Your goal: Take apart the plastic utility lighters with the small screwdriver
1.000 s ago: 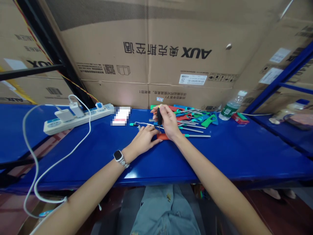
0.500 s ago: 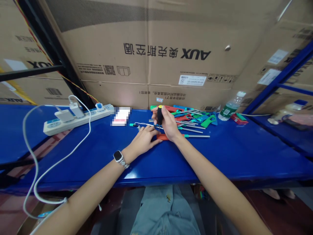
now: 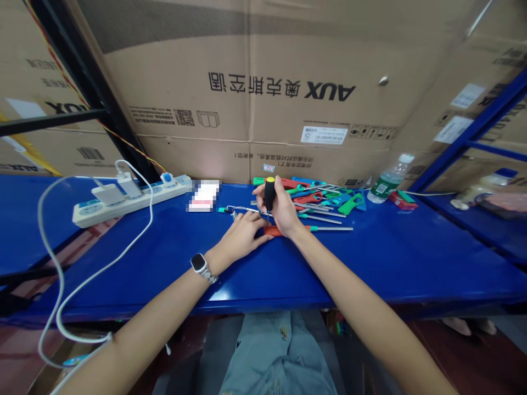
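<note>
An orange lighter [image 3: 282,231] with a green collar and a metal tube lies flat on the blue table [image 3: 263,274], tube pointing right. My left hand [image 3: 246,233] rests on the table and grips the lighter's left end between thumb and fingers. A black screwdriver [image 3: 269,193] with a yellow cap stands upright in my right hand [image 3: 283,211], its tip down at the lighter's left part. The exact contact of the tip is too small to tell. Behind my hands lies a pile of red, green and blue lighters [image 3: 313,197] with metal tubes.
A white power strip [image 3: 132,202] with plugs and looping white cables is at the left. A blurred white item [image 3: 203,196] lies behind my left hand. At the right are a water bottle [image 3: 387,181] and a red box [image 3: 403,201]. Large cartons [image 3: 247,55] stand behind the table.
The fingers of my right hand have shifted and loosened slightly around the screwdriver handle. My left hand and the orange lighter have stayed in place.
</note>
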Demonstrator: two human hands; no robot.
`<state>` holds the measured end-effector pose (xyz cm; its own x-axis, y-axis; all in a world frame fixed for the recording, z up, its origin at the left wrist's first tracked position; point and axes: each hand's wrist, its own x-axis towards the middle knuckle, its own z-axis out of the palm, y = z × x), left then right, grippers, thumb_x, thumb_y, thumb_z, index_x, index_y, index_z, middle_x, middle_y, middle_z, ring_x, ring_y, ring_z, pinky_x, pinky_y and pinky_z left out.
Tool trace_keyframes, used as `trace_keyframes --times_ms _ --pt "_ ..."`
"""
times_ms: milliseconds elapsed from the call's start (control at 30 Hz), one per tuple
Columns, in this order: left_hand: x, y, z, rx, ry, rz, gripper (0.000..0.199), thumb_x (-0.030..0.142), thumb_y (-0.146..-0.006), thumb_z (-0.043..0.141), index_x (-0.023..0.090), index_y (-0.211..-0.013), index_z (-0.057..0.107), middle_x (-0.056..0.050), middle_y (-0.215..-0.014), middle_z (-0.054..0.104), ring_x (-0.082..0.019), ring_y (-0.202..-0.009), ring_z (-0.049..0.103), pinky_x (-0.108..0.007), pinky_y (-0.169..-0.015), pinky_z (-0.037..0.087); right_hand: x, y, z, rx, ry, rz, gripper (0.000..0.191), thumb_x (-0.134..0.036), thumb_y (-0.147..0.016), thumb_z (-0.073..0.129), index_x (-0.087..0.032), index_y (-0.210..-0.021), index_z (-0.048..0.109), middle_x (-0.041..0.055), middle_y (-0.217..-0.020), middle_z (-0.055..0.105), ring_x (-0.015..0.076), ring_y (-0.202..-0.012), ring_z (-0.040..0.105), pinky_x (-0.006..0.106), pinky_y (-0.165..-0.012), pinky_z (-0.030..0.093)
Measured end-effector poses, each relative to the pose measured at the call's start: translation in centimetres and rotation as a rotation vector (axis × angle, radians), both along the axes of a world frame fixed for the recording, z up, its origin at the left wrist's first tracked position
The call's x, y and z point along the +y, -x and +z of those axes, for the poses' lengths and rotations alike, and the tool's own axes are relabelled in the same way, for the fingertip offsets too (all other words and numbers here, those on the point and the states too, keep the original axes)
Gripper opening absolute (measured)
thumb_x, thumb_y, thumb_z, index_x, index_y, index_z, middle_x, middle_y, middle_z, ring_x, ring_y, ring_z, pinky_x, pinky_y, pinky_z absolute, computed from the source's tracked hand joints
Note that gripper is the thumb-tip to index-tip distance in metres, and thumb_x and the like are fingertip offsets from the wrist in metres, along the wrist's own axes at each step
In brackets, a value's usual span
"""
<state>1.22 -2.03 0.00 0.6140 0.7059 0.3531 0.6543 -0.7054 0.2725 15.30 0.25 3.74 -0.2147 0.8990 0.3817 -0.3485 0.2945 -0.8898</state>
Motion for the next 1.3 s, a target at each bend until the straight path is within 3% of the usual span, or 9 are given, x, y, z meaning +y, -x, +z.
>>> trace_keyframes --times_ms 233,367,500,700,833,967,1067,1167,1300 --pt "0.0 0.0 0.0 0.015 0.007 0.008 0.025 0.038 -0.097 0.065 0.018 -0.110 0.072 -0.014 -0.122 0.067 -0.034 -0.115 0.060 -0.054 -0.095 0.049 -0.7 1.1 0.1 0.085 -0.053 -0.117 0.057 -0.077 -0.078 0.067 -0.026 -0.081 0.041 -0.0108 -0.054 0.042 0.0071 -0.042 0.033 0.023 -0.044 0.030" --pt "-0.2 -0.1 0.2 0.014 0.015 0.019 0.024 0.039 -0.097 0.064 0.018 -0.103 0.072 -0.013 -0.116 0.068 -0.033 -0.112 0.061 -0.053 -0.095 0.049 -0.5 0.5 0.3 0.001 -0.065 -0.120 0.059 -0.082 -0.085 0.053 -0.023 -0.076 0.052 -0.0025 -0.064 0.055 0.0094 -0.049 0.046 0.026 -0.048 0.037" --pt "-0.2 -0.1 0.3 0.013 0.009 0.009 0.023 0.039 -0.098 0.063 0.018 -0.103 0.071 -0.013 -0.117 0.069 -0.034 -0.115 0.060 -0.055 -0.096 0.048 -0.3 0.2 0.3 0.000 -0.021 -0.052 0.066 -0.084 -0.090 0.036 -0.023 -0.079 0.057 -0.0029 -0.060 0.048 0.0100 -0.048 0.042 0.027 -0.048 0.034" --pt "-0.1 0.0 0.0 0.041 -0.006 0.017 0.024 0.039 -0.097 0.065 0.019 -0.109 0.071 -0.013 -0.120 0.068 -0.033 -0.114 0.060 -0.053 -0.095 0.049 -0.6 0.8 0.2 0.051 -0.064 -0.130 0.053 -0.077 -0.082 0.063 -0.028 -0.089 0.046 -0.0094 -0.056 0.046 0.0083 -0.042 0.035 0.025 -0.043 0.027" --pt "-0.2 -0.1 0.3 0.050 0.011 0.018 0.024 0.039 -0.097 0.066 0.017 -0.107 0.071 -0.012 -0.117 0.069 -0.034 -0.113 0.061 -0.053 -0.093 0.050 -0.4 0.5 0.6 0.013 -0.061 -0.114 0.060 -0.082 -0.087 0.048 -0.024 -0.077 0.053 -0.0024 -0.061 0.054 0.0097 -0.047 0.045 0.026 -0.046 0.034" --pt "-0.3 -0.2 0.5 0.050 0.026 0.028 0.023 0.038 -0.096 0.066 0.018 -0.106 0.071 -0.012 -0.116 0.069 -0.034 -0.113 0.061 -0.054 -0.096 0.048 -0.1 0.3 0.6 0.039 0.004 -0.076 0.070 -0.087 -0.088 0.032 -0.023 -0.081 0.058 -0.0043 -0.052 0.043 0.0100 -0.043 0.037 0.026 -0.044 0.030" --pt "-0.3 -0.1 0.4 0.044 0.024 0.027 0.023 0.038 -0.096 0.067 0.018 -0.105 0.071 -0.012 -0.116 0.069 -0.034 -0.113 0.061 -0.055 -0.097 0.048 -0.3 0.4 0.5 0.077 -0.008 -0.089 0.063 -0.087 -0.086 0.041 -0.026 -0.095 0.053 -0.0085 -0.051 0.040 0.0097 -0.041 0.032 0.025 -0.043 0.026" --pt "-0.2 -0.1 0.3 0.041 0.013 0.023 0.023 0.039 -0.096 0.066 0.018 -0.105 0.070 -0.012 -0.116 0.069 -0.033 -0.112 0.061 -0.054 -0.097 0.048 -0.5 0.6 0.7 0.065 -0.053 -0.144 0.057 -0.081 -0.081 0.060 -0.027 -0.088 0.046 -0.0097 -0.054 0.044 0.0082 -0.041 0.033 0.024 -0.043 0.026" --pt "-0.2 0.0 0.1 0.043 0.005 0.024 0.024 0.040 -0.097 0.066 0.018 -0.106 0.070 -0.011 -0.115 0.069 -0.033 -0.111 0.061 -0.053 -0.095 0.049 -0.4 0.5 1.1 0.009 -0.027 -0.111 0.063 -0.085 -0.085 0.048 -0.022 -0.075 0.052 -0.0032 -0.062 0.052 0.0077 -0.045 0.042 0.024 -0.044 0.031"
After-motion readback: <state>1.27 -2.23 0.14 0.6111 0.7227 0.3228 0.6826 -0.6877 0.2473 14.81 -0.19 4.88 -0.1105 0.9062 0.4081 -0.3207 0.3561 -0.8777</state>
